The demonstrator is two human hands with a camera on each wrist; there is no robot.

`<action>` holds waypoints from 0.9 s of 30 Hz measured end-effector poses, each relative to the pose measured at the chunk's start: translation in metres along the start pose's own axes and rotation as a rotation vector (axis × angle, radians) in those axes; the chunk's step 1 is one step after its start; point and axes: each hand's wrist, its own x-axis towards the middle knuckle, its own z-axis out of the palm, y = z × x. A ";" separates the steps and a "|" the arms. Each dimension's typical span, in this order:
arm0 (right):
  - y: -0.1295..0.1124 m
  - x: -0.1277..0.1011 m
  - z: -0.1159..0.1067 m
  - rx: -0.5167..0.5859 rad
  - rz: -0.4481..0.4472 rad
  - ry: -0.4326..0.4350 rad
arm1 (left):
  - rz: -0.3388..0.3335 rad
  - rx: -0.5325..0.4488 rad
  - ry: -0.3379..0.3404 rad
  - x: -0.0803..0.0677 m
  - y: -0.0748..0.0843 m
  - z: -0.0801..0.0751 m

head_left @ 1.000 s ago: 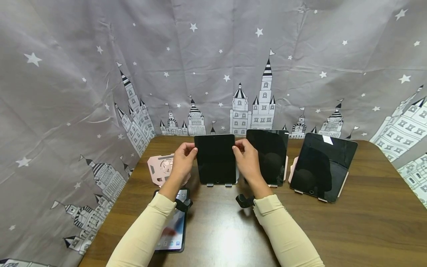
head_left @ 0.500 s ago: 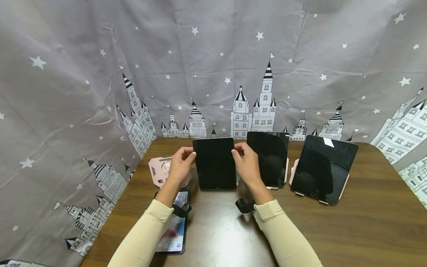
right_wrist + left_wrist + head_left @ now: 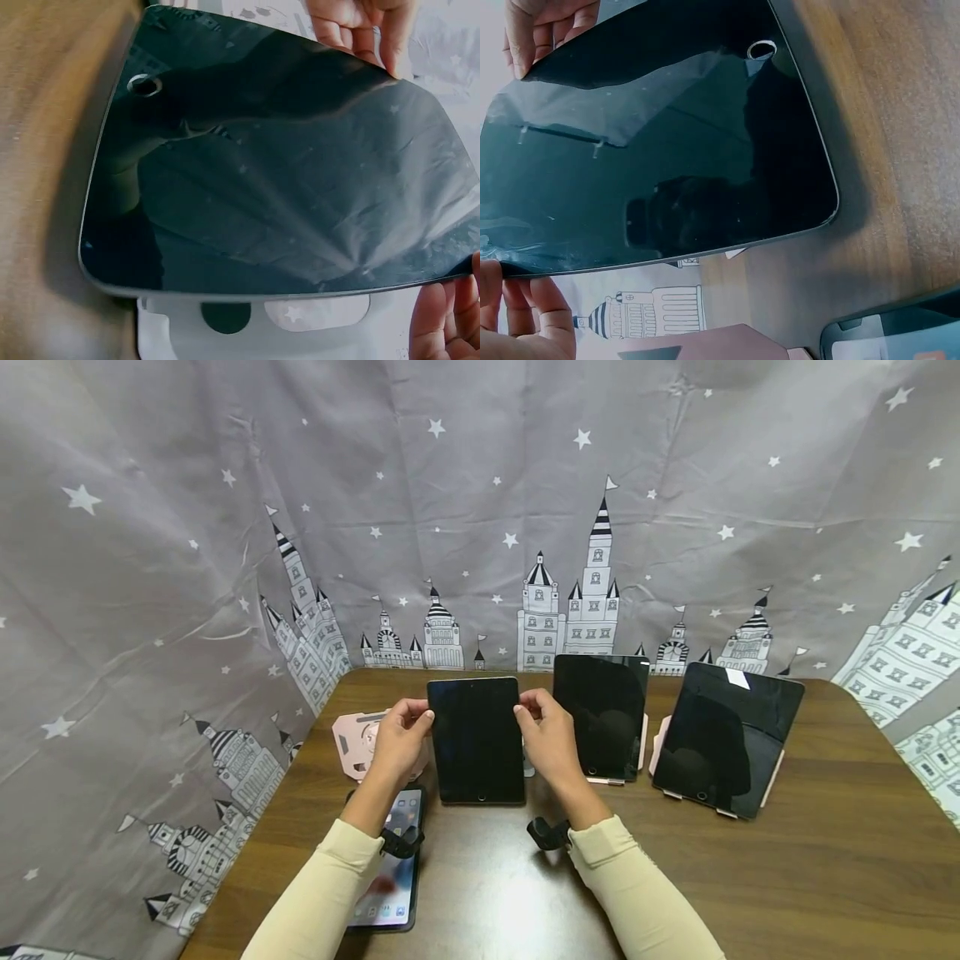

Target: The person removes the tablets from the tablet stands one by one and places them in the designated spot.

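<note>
I pinch the dark-screened black tablet (image 3: 476, 739) by its side edges, left hand (image 3: 397, 745) and right hand (image 3: 550, 745) opposite for balance, holding it upright just above the brown wooden table (image 3: 750, 868).

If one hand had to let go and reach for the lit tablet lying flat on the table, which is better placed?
The left hand. It pinches the dark tablet's left edge, and the lit tablet lies beneath that forearm. The right hand pinches the opposite edge and would probably have to cross over.
</note>
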 end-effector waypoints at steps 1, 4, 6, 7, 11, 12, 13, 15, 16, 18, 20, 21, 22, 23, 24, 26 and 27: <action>0.000 -0.001 0.000 0.001 -0.002 -0.003 | -0.002 0.002 0.001 -0.001 0.000 -0.001; 0.000 -0.004 0.001 -0.002 -0.014 -0.008 | -0.011 0.011 0.000 -0.002 -0.001 -0.002; 0.001 -0.005 0.001 -0.008 -0.017 -0.009 | -0.021 0.012 -0.003 -0.003 0.000 -0.004; 0.001 -0.006 0.001 -0.012 -0.017 -0.009 | -0.024 0.008 -0.008 -0.003 0.000 -0.004; 0.001 -0.009 0.000 -0.019 -0.010 -0.014 | -0.025 0.000 -0.008 -0.006 0.001 -0.004; 0.001 -0.009 0.000 -0.019 -0.008 -0.016 | -0.023 0.000 -0.009 -0.007 0.001 -0.004; 0.001 -0.010 0.000 -0.018 -0.005 -0.020 | -0.021 0.001 -0.010 -0.007 0.002 -0.004; 0.001 -0.011 0.001 -0.013 0.000 -0.025 | -0.027 0.007 -0.008 -0.009 0.003 -0.005; 0.001 -0.012 0.001 -0.011 0.003 -0.026 | -0.031 0.010 -0.008 -0.010 0.003 -0.006; 0.001 -0.013 0.002 -0.013 0.007 -0.028 | -0.040 0.016 -0.006 -0.012 0.004 -0.007; 0.002 -0.013 0.003 -0.011 0.007 -0.028 | -0.050 0.018 0.001 -0.014 0.004 -0.007; 0.002 -0.014 0.003 -0.010 0.007 -0.028 | -0.055 0.016 0.004 -0.015 0.004 -0.007; 0.002 -0.014 0.004 -0.009 0.006 -0.028 | -0.059 0.010 0.005 -0.016 0.004 -0.007; 0.002 -0.014 0.004 -0.006 0.005 -0.026 | -0.063 0.004 0.006 -0.016 0.003 -0.007; 0.002 -0.014 0.004 -0.005 0.005 -0.026 | -0.067 -0.004 0.005 -0.017 0.003 -0.007; 0.001 -0.015 0.004 -0.001 0.008 -0.026 | -0.074 -0.025 0.005 -0.017 0.003 -0.007; 0.001 -0.015 0.004 -0.001 0.008 -0.024 | -0.076 -0.036 0.005 -0.017 0.003 -0.007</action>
